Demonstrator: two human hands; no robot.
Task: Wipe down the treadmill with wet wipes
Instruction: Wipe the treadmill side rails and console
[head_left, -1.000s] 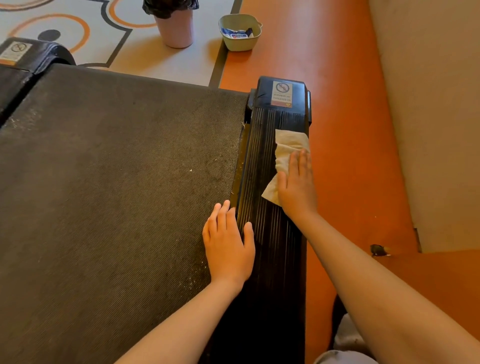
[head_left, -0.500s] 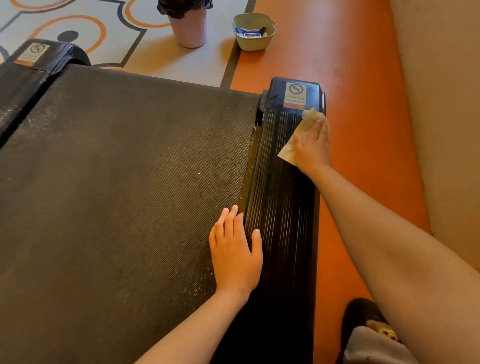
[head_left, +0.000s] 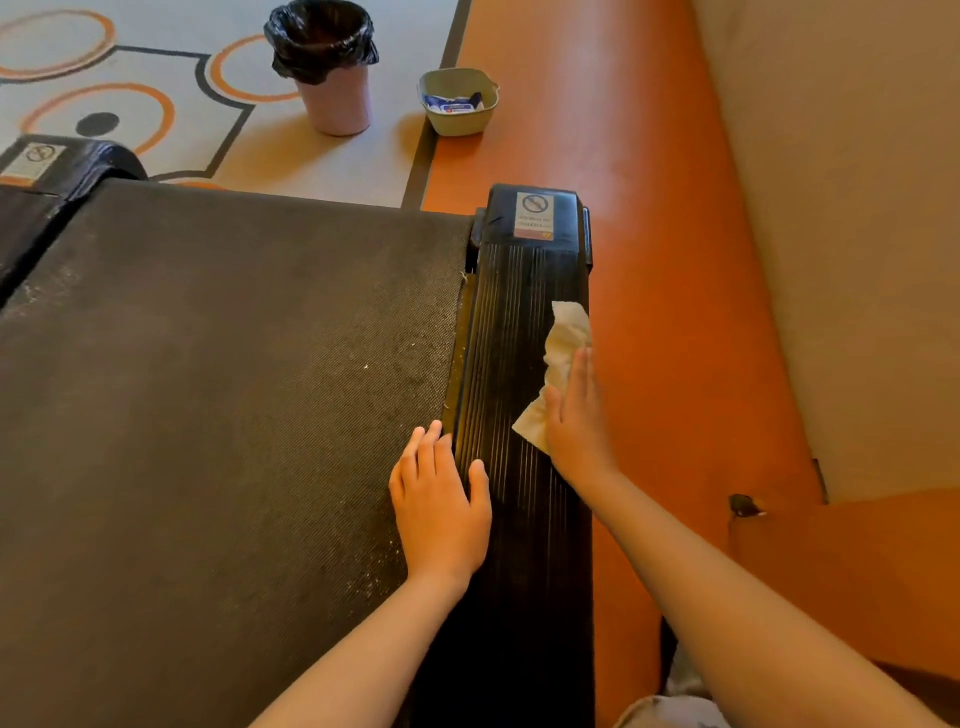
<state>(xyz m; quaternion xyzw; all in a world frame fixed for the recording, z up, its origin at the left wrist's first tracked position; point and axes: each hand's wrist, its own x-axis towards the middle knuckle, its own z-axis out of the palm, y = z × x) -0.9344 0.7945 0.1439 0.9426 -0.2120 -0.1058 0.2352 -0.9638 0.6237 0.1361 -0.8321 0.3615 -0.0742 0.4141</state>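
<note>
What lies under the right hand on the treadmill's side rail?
A crumpled white wipe, pressed by the right hand onto the ribbed black side rail. The part beneath the palm is covered.

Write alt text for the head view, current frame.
A right hand presses a white wipe flat on the treadmill's black ribbed side rail, while the left hand rests flat where belt meets rail. Beyond, on the floor, stand a bag-lined bin and a small tub holding a blue-white pack.

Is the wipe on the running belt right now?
No, the right hand presses the wipe on the ribbed side rail, beside the belt.
</note>
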